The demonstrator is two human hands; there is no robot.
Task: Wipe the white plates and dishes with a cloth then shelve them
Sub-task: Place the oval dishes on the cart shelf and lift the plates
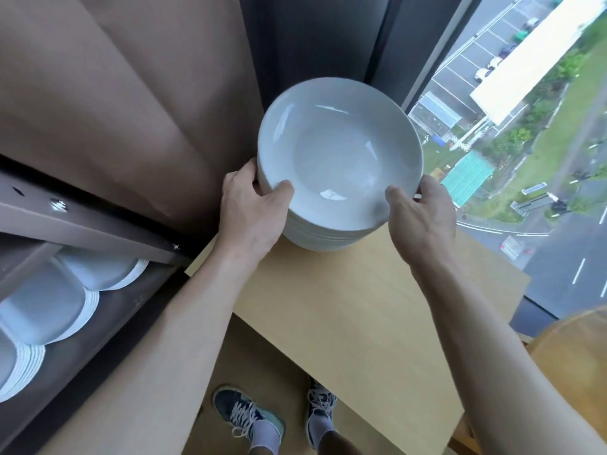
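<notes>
Two hands are gripping one stack of white dishes (338, 152), deep round plates nested together, at the far corner of a pale wooden table (361, 307). We are looking down from head height. Our left hand (253, 205) is clasping the stack's left side, thumb lying over the top rim and fingers curling round the edge. Our right hand (420, 218) is doing the same on the right side, thumb on the rim, fingers wrapping behind. We cannot tell whether the stack is sitting on the table or being held just above it.

To our left, a dark shelf (108, 290) is already holding several stacks of white squarish plates (42, 307), lined up in a row. A brown curtain (115, 93) is hanging above them. A tall window (525, 126) is showing streets and grass far below. Our laced shoes (246, 418) are showing under the table edge, and part of a wooden chair (574, 349) is showing at the lower right.

No cloth is showing anywhere. Judging by this, part of the shelving is done, and this stack is waiting to be shelved; whether it is wiped we cannot say.
</notes>
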